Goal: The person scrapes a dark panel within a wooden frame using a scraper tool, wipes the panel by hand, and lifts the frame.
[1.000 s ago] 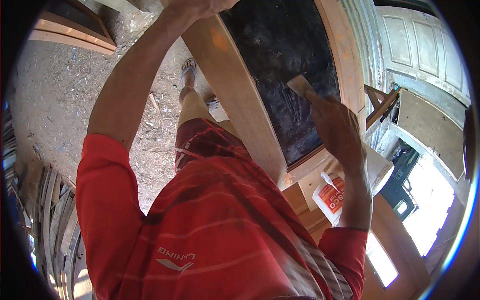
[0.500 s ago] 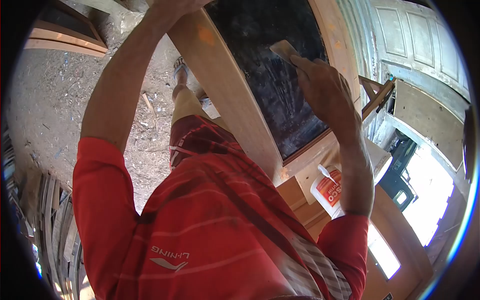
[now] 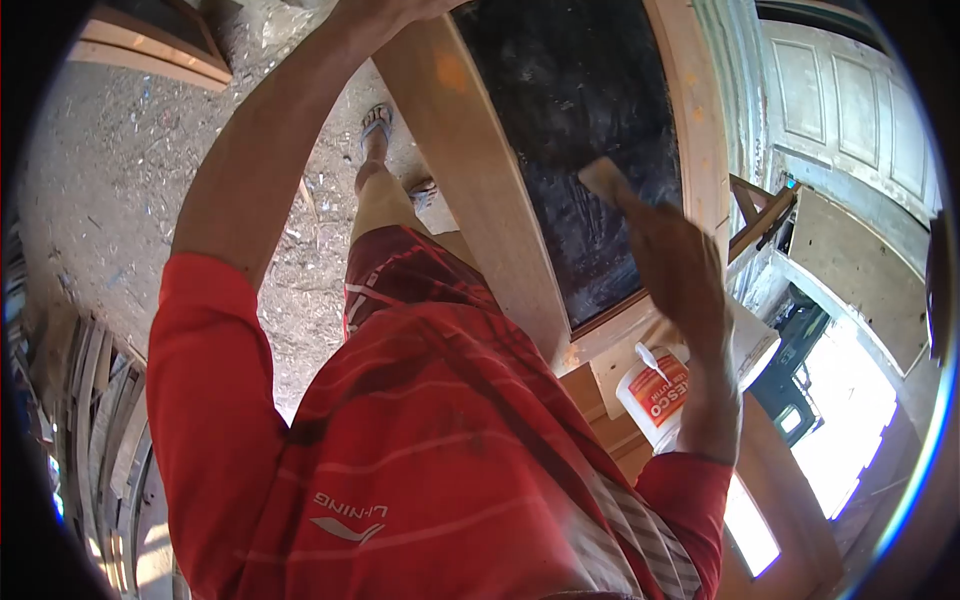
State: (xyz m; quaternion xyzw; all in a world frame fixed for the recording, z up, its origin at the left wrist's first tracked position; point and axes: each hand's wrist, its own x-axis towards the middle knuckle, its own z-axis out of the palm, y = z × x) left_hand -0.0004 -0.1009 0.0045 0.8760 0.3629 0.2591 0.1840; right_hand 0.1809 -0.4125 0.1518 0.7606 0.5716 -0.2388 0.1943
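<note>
My right hand [image 3: 680, 262] is closed around a scraper [image 3: 603, 180] with a broad, pale, flat end. It is over the dark panel [image 3: 560, 110], which has whitish smears. Motion blurs the hand, and I cannot tell whether the scraper touches the surface. A light wooden frame [image 3: 470, 130] with orange-brown patches borders the panel. At the top edge of the view, my left hand [image 3: 410, 6] is by the frame's far part, its fingers cut off by the image border. Below my right hand stands a white tub [image 3: 655, 395] with a red label.
Beneath the tub lies an orange-brown wooden piece [image 3: 615, 440]. Pale panelled doors [image 3: 835, 95] lean at the right, near a board [image 3: 860, 265]. Wood strips [image 3: 115, 430] are stacked at lower left. Shavings cover the floor [image 3: 150, 180], and another wooden frame [image 3: 150, 55] lies at upper left.
My right hand and the scraper have moved down and slightly right in the view, towards my body. The camera view has shifted a little, and the left hand stays at the top edge.
</note>
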